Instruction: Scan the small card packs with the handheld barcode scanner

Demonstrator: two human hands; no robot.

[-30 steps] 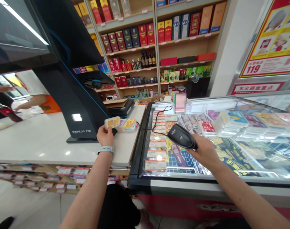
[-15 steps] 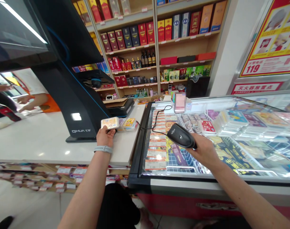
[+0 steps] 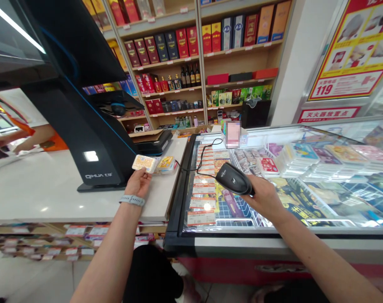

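Note:
My left hand (image 3: 138,182) is closed on the near edge of a clear plastic box (image 3: 143,163) with yellow and white contents, thumb on top. The box is over the white counter (image 3: 65,204), close against a second packaged box (image 3: 166,164) with a yellow label. Whether the held box rests on the counter or is slightly raised, I cannot tell. My right hand (image 3: 264,194) grips the handle of a black barcode scanner (image 3: 233,179), held above the glass of a chest freezer (image 3: 241,242). The scanner's black cord (image 3: 201,162) loops back toward the counter.
A black checkout terminal (image 3: 93,139) stands on the counter at left, with a person in orange and white (image 3: 46,134) beyond it. Price labels (image 3: 204,202) line the freezer's left side. Stacked ice cream boxes (image 3: 300,158) show inside. Shelves of boxed bottles (image 3: 166,46) stand behind.
The held box has tipped so that more of its top faces me, and my left fingers sit lower on its edge. The scanner stays in my right hand. The whole view has shifted slightly.

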